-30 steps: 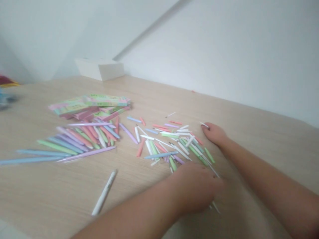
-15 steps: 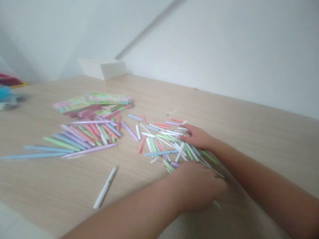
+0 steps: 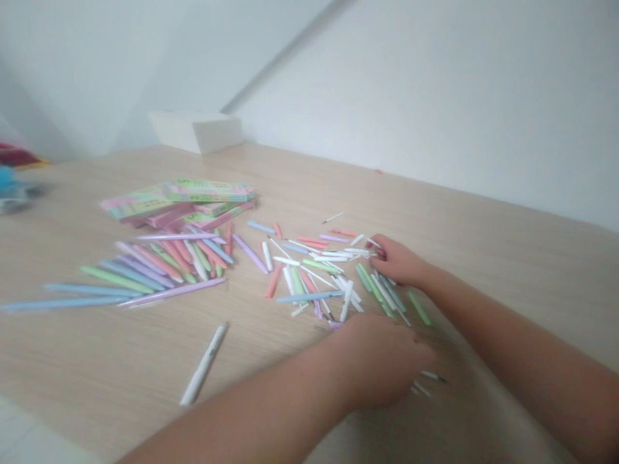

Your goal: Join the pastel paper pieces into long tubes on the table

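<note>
My right hand (image 3: 399, 259) is at the right edge of a heap of loose pen parts (image 3: 309, 283): coloured and white caps, barrels and thin refills. Its fingers are curled in, and a thin white refill (image 3: 373, 243) shows at the fingertips. Green and white pen parts (image 3: 382, 290) lie just below that hand. My left hand (image 3: 387, 361) hovers low over the near side of the heap, back upward; its fingers are turned away and blurred. Beside it, a dark-tipped refill (image 3: 434, 376) and small white pieces (image 3: 420, 388) lie on the table.
Left of the heap lies a pile of pastel pens (image 3: 164, 258), with pink-and-green boxes (image 3: 193, 200) behind it. A white pen (image 3: 204, 364) lies alone near the front. A white box (image 3: 198, 132) stands by the wall. Blurred blue and red items (image 3: 14, 177) sit far left.
My right hand has drawn back to the right, uncovering green and white parts. A refill that stuck out by my left fingers now lies lower, beside that hand.
</note>
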Action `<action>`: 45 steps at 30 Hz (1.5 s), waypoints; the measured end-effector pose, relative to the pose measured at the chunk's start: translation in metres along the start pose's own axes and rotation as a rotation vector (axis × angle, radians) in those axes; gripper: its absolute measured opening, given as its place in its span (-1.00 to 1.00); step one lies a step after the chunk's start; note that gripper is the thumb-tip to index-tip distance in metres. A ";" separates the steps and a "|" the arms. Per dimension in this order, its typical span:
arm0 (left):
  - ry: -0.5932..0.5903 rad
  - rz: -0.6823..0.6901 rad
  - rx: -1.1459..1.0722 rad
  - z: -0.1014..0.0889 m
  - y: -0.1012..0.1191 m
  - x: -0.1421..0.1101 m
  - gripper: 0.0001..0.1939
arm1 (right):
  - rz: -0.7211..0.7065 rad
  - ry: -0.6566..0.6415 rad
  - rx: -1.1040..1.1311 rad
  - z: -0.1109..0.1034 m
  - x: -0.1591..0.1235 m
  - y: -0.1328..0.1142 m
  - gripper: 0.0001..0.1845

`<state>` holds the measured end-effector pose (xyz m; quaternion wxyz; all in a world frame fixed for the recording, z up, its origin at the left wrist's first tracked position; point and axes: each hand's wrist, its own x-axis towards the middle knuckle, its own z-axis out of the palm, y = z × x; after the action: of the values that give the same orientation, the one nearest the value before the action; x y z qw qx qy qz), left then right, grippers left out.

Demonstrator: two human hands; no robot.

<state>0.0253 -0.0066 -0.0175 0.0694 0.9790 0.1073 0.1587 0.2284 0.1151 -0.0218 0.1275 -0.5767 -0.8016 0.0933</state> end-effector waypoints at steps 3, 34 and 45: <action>-0.012 -0.002 -0.007 0.001 0.000 0.000 -0.89 | -0.030 -0.039 -0.034 -0.007 -0.008 -0.002 -0.68; -0.058 -0.042 0.031 -0.011 -0.001 -0.002 -0.77 | 0.274 0.307 0.015 -0.041 -0.120 -0.034 -0.73; 0.080 -0.315 -0.148 -0.021 -0.013 -0.009 -0.67 | 0.774 0.552 0.148 -0.022 -0.235 0.031 -0.71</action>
<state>0.0076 0.0063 -0.0025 0.1611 0.9352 0.2502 0.1922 0.3342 -0.0976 -0.0325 0.3322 -0.8253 -0.4553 0.0343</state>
